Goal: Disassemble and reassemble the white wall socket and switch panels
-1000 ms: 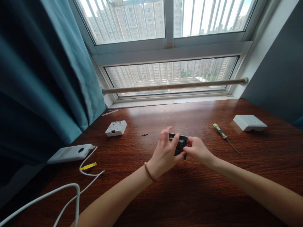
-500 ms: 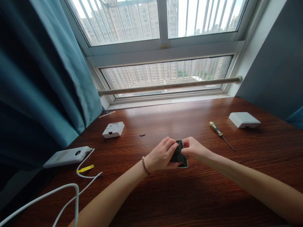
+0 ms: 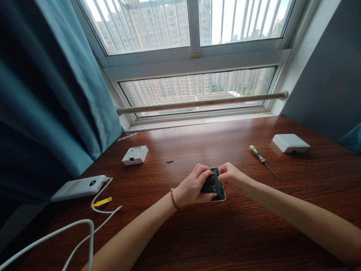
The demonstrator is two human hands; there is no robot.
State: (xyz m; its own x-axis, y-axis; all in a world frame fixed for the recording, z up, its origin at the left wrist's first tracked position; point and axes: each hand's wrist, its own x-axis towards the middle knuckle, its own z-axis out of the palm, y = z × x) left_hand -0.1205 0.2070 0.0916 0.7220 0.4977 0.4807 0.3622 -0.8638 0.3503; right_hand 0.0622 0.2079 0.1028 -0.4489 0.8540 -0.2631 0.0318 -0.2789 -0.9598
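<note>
Above the near middle of the brown table, my left hand (image 3: 196, 185) grips a dark, roughly square wall switch or socket panel (image 3: 214, 185) with a pale rim, its dark back side turned up. The fingers lie over its far left part, and the thumb presses near its lower edge. My right hand (image 3: 231, 177) pinches the panel's right edge near the upper corner, with thumb and index finger closed on it. My right palm side and some fingers are hidden. A few tiny dark screws (image 3: 169, 162) lie beyond my left hand.
A screwdriver (image 3: 258, 153) and a white box-shaped piece (image 3: 291, 143) lie on the right. On the left are a white open-sided box (image 3: 135, 155), a white power bank (image 3: 80, 187) with a white cable (image 3: 91, 226), and a yellow strip (image 3: 102, 201). A window and curtain (image 3: 56, 75) border the table.
The panel has tilted slightly, showing more of its back. My right hand has shifted a little to the right along its edge, while my left hand keeps its hold.
</note>
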